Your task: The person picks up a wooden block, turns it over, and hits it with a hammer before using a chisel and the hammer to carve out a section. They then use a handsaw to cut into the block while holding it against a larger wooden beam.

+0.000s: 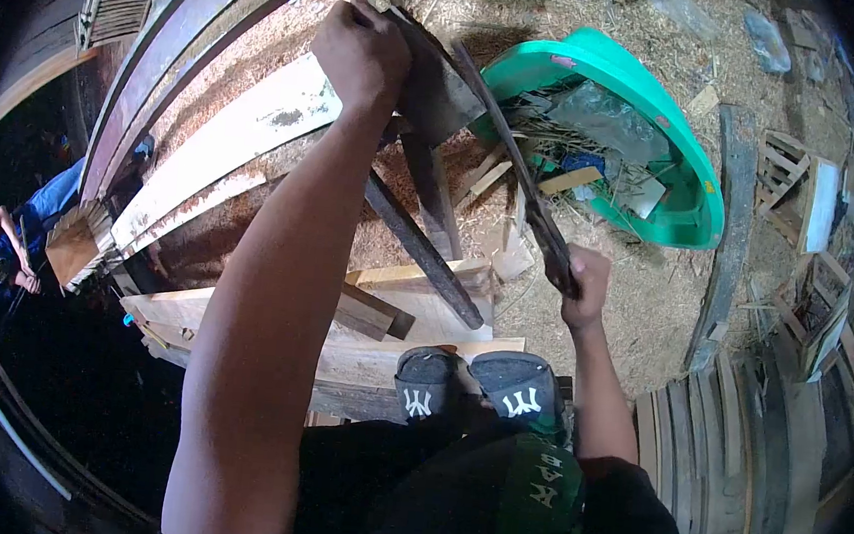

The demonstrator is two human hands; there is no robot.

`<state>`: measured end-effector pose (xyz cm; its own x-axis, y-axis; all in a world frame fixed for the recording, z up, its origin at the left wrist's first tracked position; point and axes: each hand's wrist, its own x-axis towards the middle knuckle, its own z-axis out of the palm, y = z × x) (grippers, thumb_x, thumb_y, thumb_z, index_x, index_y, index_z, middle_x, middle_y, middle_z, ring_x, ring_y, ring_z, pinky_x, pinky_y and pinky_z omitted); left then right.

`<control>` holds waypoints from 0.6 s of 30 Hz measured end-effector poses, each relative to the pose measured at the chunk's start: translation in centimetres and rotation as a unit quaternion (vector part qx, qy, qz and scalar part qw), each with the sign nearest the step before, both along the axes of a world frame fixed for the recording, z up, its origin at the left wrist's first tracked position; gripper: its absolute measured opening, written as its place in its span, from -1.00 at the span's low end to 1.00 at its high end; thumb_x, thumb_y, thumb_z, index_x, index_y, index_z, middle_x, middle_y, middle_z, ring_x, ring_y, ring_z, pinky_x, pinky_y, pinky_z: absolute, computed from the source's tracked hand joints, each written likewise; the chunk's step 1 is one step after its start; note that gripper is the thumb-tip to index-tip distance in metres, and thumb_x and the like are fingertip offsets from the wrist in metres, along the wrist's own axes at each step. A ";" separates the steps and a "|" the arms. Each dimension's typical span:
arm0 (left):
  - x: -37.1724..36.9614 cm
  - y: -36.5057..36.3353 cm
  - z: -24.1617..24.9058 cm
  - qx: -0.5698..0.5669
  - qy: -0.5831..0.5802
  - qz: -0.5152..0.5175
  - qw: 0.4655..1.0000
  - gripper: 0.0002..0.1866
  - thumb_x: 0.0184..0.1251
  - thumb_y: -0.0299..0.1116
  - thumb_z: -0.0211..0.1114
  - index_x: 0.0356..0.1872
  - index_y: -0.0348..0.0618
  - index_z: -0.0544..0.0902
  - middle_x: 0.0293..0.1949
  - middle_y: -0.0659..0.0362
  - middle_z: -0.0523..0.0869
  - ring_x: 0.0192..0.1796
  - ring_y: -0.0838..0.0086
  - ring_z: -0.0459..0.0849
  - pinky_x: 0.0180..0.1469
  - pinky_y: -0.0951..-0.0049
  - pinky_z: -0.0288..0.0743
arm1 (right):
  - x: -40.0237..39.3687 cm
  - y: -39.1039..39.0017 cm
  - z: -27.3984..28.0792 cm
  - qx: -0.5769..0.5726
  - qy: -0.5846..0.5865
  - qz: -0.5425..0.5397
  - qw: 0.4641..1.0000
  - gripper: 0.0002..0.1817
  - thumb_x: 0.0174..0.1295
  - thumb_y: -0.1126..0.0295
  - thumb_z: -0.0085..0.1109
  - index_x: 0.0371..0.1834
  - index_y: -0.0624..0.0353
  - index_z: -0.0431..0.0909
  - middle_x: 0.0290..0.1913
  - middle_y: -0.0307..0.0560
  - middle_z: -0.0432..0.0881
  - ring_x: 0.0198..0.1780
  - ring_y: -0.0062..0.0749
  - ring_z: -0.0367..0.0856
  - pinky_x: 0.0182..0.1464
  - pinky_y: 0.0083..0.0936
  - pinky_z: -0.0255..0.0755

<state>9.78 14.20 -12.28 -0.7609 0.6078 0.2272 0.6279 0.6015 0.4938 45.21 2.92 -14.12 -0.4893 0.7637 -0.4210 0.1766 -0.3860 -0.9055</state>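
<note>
My left hand (363, 56) is closed over the upper end of a dark wooden piece (431, 92), held tilted above the wood-littered ground. In my right hand (587, 288) is the handle of a long, dark machete (523, 164), its narrow blade slanting up and left. The blade's far end comes close beside the right edge of the wooden piece. Below them a dark round pole (423, 252) leans down to a pale plank (446, 284) in front of my feet.
A green plastic tub (700, 178) holds wood scraps and clear plastic. Long curved planks (246, 142) stretch across the left. A person in blue (7, 249) is at far left. Slatted wooden frames (816, 298) and stacked boards (734, 442) lie right. Wood shavings cover the ground.
</note>
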 end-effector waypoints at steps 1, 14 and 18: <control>0.0 0.1 0.0 0.000 0.000 -0.002 1.000 -0.60 0.49 -0.27 0.14 -0.53 -0.36 0.56 -0.53 -0.22 0.61 -0.38 -0.20 0.63 -0.29 -0.06 0.41 | 0.6 -0.4 0.6 -0.043 0.004 -0.020 0.999 -0.37 0.40 -0.08 -0.17 -0.64 0.27 0.40 -0.65 -0.14 0.36 -0.59 -0.46 0.31 -0.51 -0.43 0.10; -0.1 -0.3 -0.1 0.039 -0.007 -0.025 0.999 -0.56 0.51 -0.24 0.13 -0.55 -0.37 0.56 -0.60 -0.19 0.61 -0.47 -0.16 0.63 -0.34 0.00 0.44 | 2.0 0.6 1.4 -0.011 -0.015 -0.002 1.000 -0.45 0.35 0.03 -0.08 -0.68 0.24 0.32 -0.70 -0.19 0.28 -0.66 -0.46 0.24 -0.54 -0.39 0.05; 0.0 0.2 0.1 0.060 -0.031 -0.035 0.997 -0.57 0.50 -0.22 0.12 -0.53 -0.36 0.57 -0.60 -0.15 0.62 -0.46 -0.11 0.64 -0.31 0.02 0.45 | 1.1 -0.2 2.1 -0.021 -0.002 -0.010 1.000 -0.47 0.39 0.07 -0.07 -0.67 0.23 0.33 -0.70 -0.21 0.31 -0.65 -0.52 0.27 -0.54 -0.43 0.06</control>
<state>9.75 14.42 -12.15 -0.7322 0.6316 0.2550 0.6322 0.4909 0.5994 46.27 2.71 -12.05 -0.4724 0.7547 -0.4552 0.1717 -0.4278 -0.8874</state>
